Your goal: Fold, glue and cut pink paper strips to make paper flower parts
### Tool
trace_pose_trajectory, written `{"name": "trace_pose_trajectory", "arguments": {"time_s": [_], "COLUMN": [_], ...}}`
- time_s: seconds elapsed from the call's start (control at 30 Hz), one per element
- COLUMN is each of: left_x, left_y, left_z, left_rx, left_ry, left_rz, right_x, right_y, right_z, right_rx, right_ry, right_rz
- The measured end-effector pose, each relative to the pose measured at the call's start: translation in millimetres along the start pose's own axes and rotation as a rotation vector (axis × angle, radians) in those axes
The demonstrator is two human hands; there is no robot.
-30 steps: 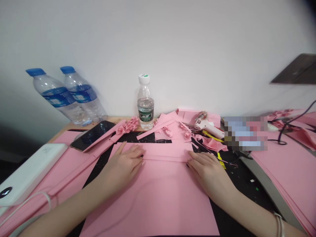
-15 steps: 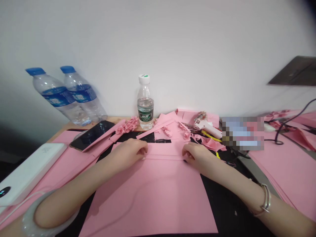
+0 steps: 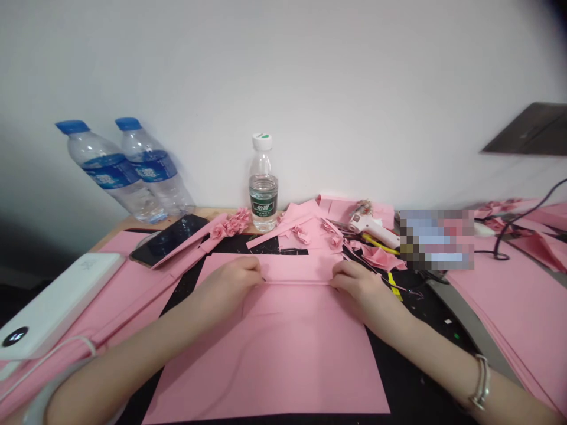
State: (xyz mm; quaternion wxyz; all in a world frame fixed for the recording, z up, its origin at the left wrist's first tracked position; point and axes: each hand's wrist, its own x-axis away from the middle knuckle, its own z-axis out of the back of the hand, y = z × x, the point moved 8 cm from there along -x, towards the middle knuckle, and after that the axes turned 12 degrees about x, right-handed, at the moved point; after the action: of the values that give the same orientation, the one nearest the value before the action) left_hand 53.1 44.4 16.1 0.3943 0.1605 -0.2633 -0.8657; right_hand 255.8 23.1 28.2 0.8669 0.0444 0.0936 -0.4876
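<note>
A large pink sheet of paper (image 3: 274, 354) lies before me on a black surface. Across its far part runs a narrow folded strip of pink paper (image 3: 297, 282). My left hand (image 3: 239, 276) is closed with its fingertips pinching the left end of the strip. At the right end, my right hand (image 3: 357, 283) grips the strip in the same way, thumb and fingers together. Between the two hands the strip lies straight. Whether it is part of the large sheet or a separate piece, I cannot tell.
Paper roses (image 3: 230, 225) and a black phone (image 3: 170, 241) lie at the back left, near a white power bank (image 3: 62, 301). A water bottle (image 3: 264, 189) stands by the wall. Right of it are a glue gun (image 3: 372, 227), scraps and more pink sheets (image 3: 518, 301).
The strip between my hands looks narrower and tighter now. My fingers have closed further on its ends, and the right hand has shifted slightly. The view has moved a little.
</note>
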Motion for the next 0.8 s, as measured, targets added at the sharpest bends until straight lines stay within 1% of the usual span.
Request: {"name": "trace_pose_trajectory", "arguments": {"time_s": [0.1, 0.13, 0.2, 0.3, 0.37, 0.47, 0.53, 0.6, 0.7, 0.8], "left_x": [18, 23, 27, 21, 13, 4, 4, 10, 23, 37], "left_y": [-1, 2, 9, 24, 37, 45, 45, 41, 30, 16], "left_z": [-8.3, -14.9, -23.9, -36.4, -45.3, -50.9, -50.5, -46.8, -36.9, -24.8], "left_rx": [-0.007, -0.036, -0.105, -0.148, -0.115, -0.074, -0.058, -0.060, -0.094, -0.156], "left_ry": [0.051, 0.010, -0.033, -0.090, -0.117, -0.090, -0.077, -0.077, -0.081, -0.046], "left_rz": [0.011, -0.016, -0.032, -0.037, -0.069, -0.068, -0.072, -0.073, -0.037, 0.017], "right_x": [24, 30, 35, 27, 18, 8, 10, 17, 31, 43], "right_y": [-19, -24, -34, -50, -65, -77, -75, -66, -46, -29], "right_z": [-1, -4, -10, -18, -24, -27, -26, -23, -16, -8], "right_rx": [0.195, 0.238, 0.301, 0.321, 0.278, 0.220, 0.183, 0.149, 0.125, 0.167], "right_ry": [0.100, 0.102, 0.097, 0.057, 0.019, -0.003, -0.007, -0.007, 0.018, 0.063], "right_rz": [0.109, 0.133, 0.138, 0.078, 0.087, 0.104, 0.107, 0.103, 0.085, 0.078]}}
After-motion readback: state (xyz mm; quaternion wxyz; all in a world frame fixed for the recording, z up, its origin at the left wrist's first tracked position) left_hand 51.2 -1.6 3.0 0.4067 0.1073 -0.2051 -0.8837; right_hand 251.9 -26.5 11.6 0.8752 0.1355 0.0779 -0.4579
